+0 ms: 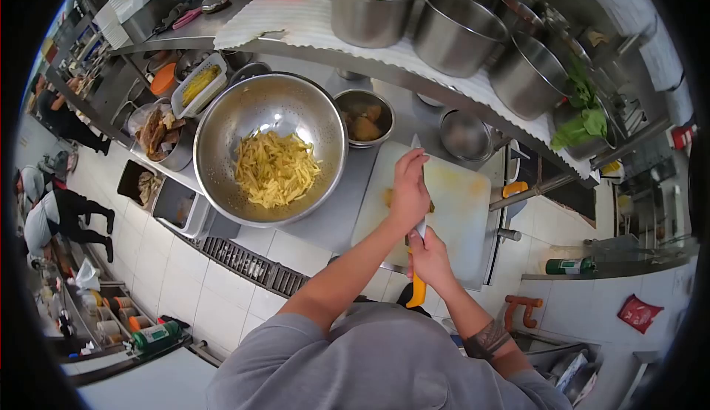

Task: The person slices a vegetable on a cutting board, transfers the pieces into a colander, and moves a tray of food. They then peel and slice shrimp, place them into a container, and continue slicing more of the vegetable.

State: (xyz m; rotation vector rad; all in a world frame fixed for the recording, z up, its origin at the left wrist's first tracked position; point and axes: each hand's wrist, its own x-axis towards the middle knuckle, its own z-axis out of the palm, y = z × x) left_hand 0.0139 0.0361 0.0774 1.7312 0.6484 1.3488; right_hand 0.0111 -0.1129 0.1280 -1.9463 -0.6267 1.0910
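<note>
My right hand is wrapped around the yellow handle of a kitchen knife, whose blade points away from me over a white cutting board. Ahead of it, my left hand lies over the blade with its fingers bent and together. A small brownish-yellow piece of food shows at its edge; most of what lies beneath is hidden. Left of the board, a large perforated steel bowl holds pale yellow cut strips.
A smaller steel bowl with brownish chunks sits behind the board, beside another steel bowl. Above the counter, a shelf carries several steel pots and leafy greens. People stand at far left.
</note>
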